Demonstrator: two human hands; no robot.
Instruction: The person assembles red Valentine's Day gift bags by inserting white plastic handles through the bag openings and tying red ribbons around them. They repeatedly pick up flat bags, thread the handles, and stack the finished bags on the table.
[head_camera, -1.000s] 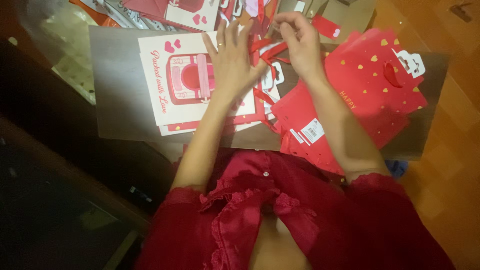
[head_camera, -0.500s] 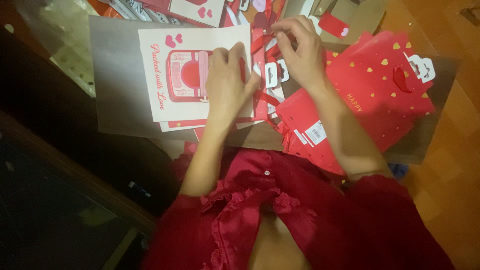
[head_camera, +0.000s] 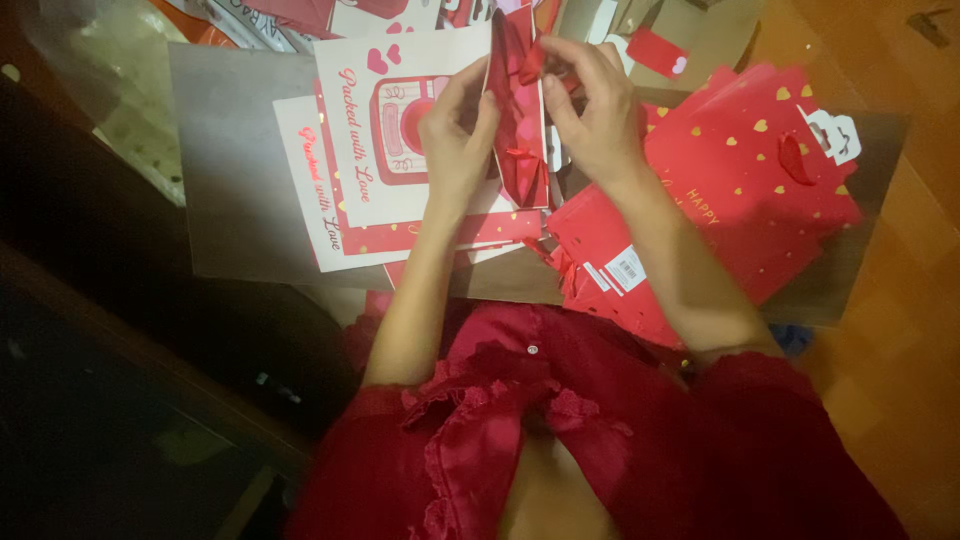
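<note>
Both hands pinch a folded red paper bag held upright above the work surface: left hand grips its left edge, right hand its top and right side. At 9 o'clock lie glossy white gift bags with a pink camera graphic; at 4 o'clock, flat red bags with gold hearts and a white rectangular barcode sticker.

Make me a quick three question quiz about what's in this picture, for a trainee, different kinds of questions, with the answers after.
1. True or false: both hands grip the same folded red paper bag.
2. Which lies under the left hand? A) white flat bags with a red picture B) a blue box C) scissors
3. What colour are the small hearts on the red bags stacked beside the right hand?

Key
1. True: the two hands hold it on edge between them.
2. A
3. Gold.
</note>
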